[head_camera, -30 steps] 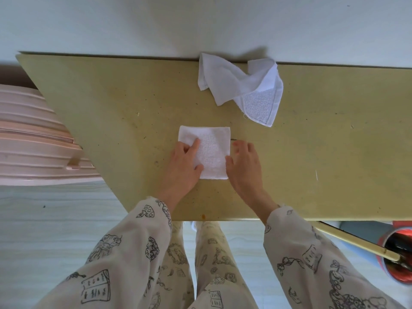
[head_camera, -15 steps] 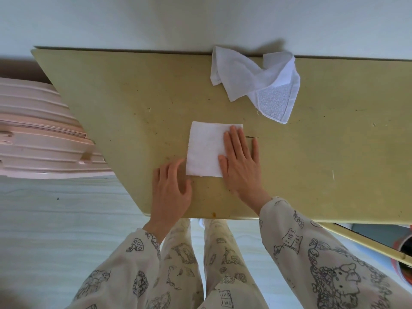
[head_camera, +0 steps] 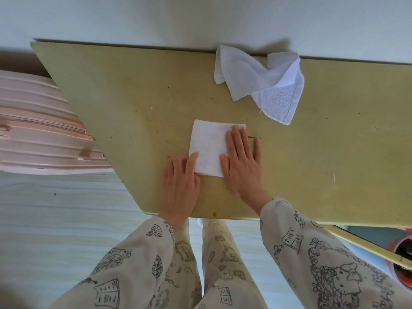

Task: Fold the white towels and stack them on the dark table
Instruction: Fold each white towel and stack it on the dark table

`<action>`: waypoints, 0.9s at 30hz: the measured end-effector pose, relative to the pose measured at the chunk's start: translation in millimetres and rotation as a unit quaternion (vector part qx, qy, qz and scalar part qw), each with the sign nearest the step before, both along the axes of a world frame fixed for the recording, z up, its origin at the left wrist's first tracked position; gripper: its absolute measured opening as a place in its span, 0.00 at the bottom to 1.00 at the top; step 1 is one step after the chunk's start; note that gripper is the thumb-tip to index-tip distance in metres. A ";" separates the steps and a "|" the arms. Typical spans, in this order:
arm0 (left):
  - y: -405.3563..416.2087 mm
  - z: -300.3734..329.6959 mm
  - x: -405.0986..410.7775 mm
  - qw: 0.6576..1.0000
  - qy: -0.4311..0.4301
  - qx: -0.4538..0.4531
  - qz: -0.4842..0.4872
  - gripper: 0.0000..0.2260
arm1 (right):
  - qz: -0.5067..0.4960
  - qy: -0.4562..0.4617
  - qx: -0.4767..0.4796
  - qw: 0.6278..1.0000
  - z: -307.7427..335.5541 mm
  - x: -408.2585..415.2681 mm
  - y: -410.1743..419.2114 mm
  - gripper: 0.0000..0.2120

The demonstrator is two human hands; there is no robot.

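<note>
A small white towel, folded into a neat rectangle, lies flat on the olive-yellow table near its front edge. My right hand presses flat on the towel's right side with straight fingers. My left hand lies flat on the table at the towel's near left corner, its thumb touching the cloth. A second white towel lies crumpled and unfolded at the table's far edge, against the wall.
A pink ribbed suitcase stands left of the table. A pale wall runs directly behind the far edge. A red container sits on the floor at the lower right.
My left hand has slid back up to the folded towel's near left corner. My right hand stays flat on the towel's right side. The view has shifted slightly.
</note>
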State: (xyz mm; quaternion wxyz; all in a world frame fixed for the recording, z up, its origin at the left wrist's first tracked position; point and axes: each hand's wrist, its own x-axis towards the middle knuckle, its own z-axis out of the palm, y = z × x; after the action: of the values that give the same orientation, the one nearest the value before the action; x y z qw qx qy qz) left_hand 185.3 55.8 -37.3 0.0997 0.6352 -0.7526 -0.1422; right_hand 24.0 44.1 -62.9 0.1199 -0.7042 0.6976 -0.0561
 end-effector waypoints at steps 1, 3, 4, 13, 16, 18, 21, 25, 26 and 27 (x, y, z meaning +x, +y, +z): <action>0.5 -1.2 1.4 1.000 -0.014 -0.017 -0.015 0.16 | 0.000 0.001 -0.001 1.000 0.0 0.2 0.2 0.27; -0.5 -5.4 6.0 0.998 -0.036 -0.043 -0.040 0.15 | -0.001 0.001 -0.001 1.000 -0.3 0.4 0.3 0.27; -1.2 -7.5 8.6 0.996 -0.046 -0.047 -0.053 0.16 | -0.002 0.002 0.000 1.000 -0.3 0.5 0.3 0.27; -13.3 2.7 40.2 0.996 -0.067 -0.002 -0.059 0.25 | -0.002 0.015 -0.009 1.000 -1.0 0.0 0.1 0.26; -29.6 8.4 25.2 0.995 -0.025 -0.014 -0.100 0.22 | -0.003 0.015 -0.004 1.000 -1.2 0.4 -0.5 0.26; -43.1 7.4 6.6 0.989 -0.017 -0.011 -0.147 0.20 | -0.003 0.013 -0.007 1.000 -1.5 0.6 0.3 0.26; -65.2 -1.9 -11.0 0.981 -0.051 0.008 -0.189 0.20 | -0.005 0.008 -0.013 1.000 -1.5 0.6 0.1 0.26; -82.2 -16.5 0.6 0.972 -0.109 0.039 -0.203 0.23 | 0.000 0.013 -0.010 1.000 -1.0 0.2 0.2 0.26; -83.2 -18.2 3.8 0.971 -0.120 0.040 -0.205 0.25 | -0.001 0.014 -0.010 1.000 -0.9 -0.3 0.1 0.26; -83.9 -18.8 5.4 0.969 -0.131 0.040 -0.206 0.26 | -0.002 0.013 -0.009 1.000 -0.9 -0.6 0.0 0.26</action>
State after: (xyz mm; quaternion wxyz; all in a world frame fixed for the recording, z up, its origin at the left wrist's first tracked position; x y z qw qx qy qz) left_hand 190.7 -28.1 -56.1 -0.0563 0.4831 -0.8674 -0.1052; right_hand 23.4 44.1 -63.8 0.1042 -0.7047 0.6998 -0.0531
